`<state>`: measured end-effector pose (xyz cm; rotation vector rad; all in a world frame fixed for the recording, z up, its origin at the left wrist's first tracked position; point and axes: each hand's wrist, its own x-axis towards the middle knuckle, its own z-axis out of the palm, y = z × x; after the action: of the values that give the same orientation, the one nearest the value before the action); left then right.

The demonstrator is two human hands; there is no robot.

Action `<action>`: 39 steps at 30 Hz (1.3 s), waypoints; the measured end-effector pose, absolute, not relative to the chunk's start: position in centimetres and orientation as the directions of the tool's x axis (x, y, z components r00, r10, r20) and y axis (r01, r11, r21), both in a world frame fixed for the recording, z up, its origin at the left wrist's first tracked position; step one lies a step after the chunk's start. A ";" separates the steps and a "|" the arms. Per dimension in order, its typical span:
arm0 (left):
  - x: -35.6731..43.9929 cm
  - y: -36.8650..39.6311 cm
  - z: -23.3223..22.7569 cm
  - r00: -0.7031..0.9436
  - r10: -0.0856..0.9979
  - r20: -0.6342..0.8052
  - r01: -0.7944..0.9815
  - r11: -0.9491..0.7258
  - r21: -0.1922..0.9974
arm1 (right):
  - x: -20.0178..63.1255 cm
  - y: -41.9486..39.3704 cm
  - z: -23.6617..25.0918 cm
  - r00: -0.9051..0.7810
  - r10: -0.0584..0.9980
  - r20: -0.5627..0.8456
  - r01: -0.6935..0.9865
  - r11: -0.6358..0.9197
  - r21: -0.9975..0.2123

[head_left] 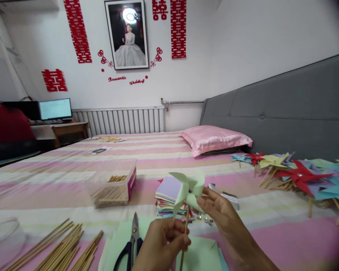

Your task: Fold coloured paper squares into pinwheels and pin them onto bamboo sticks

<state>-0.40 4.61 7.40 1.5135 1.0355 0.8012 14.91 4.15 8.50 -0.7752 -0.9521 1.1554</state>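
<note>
the pale green pinwheel looks already pinned to its stick, left hand pinching the stick above the bed, right hand fingertips pinching a blade, finished pinwheels piled right, loose sticks unused.

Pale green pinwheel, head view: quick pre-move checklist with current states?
1. Stick gripped: left hand pinches the stick below the pale green pinwheel. Ok.
2. Head supported: right hand fingertips touch the blades at the hub. Ok.
3. Pin seated at hub: something small and shiny shows at the centre, too small to judge. Cannot tell.
4. Scissors out of the way: lying just left of the left hand, blades pointing away. Ok.
5. Spare pins at hand: small shiny pieces lie on the bed beside the paper stack. Ok.
6. Blades uncreased: far side hidden. Cannot tell.
</note>
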 end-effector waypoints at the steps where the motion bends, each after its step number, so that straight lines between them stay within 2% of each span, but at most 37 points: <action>1: -0.5 4.7 7.3 0.383 0.923 -0.031 0.175 -0.040 0.984 | 15.0 4.2 8.4 0.122 0.973 0.195 -0.380 0.227 -0.897; 5: -0.9 5.0 7.0 0.393 0.919 0.018 0.113 -0.067 0.991 | 15.7 4.5 7.7 0.106 0.982 0.157 -0.274 0.181 -0.945; 9: -1.0 4.9 7.0 0.396 0.918 0.003 0.102 -0.048 0.994 | 15.9 5.0 7.0 0.110 0.980 0.169 -0.211 0.189 -0.959; 26: -0.7 4.7 7.6 0.397 0.918 -0.018 0.143 -0.043 0.989 | 16.0 5.2 7.2 0.287 0.955 0.071 -0.349 0.173 -0.921; 32: -0.6 4.6 7.6 0.412 0.910 -0.039 0.156 -0.028 0.987 | 16.2 5.2 7.5 0.350 0.934 0.073 -0.382 0.213 -0.899; 39: -0.8 4.6 7.0 0.454 0.889 -0.057 0.158 -0.017 0.987 | 16.6 5.3 7.4 0.354 0.933 0.064 -0.420 0.220 -0.881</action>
<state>-0.76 4.62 7.05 1.4946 0.9671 0.7568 16.63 5.27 7.40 -0.9027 -0.6973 1.0479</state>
